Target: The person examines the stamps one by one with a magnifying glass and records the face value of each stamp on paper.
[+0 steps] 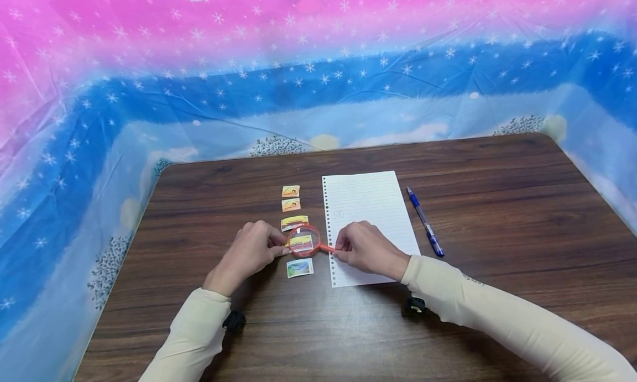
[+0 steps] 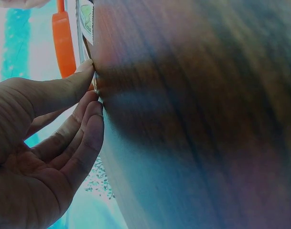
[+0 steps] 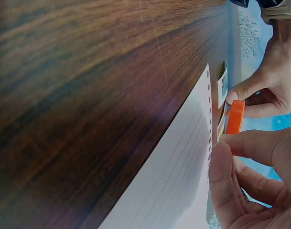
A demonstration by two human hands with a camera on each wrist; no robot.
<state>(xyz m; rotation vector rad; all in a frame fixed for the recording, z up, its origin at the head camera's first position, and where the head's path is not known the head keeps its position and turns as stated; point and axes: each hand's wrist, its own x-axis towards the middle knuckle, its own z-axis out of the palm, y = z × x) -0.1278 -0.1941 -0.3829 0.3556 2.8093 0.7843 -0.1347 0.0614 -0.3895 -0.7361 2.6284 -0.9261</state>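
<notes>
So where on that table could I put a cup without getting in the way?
Free: right of the blue pen, above the right sleeve; and left of the upper stamps, beyond the left hand. Crowded: the middle, where stamps, magnifying glass, lined paper and both hands sit close together.

Both hands forward, fingers bent.
</notes>
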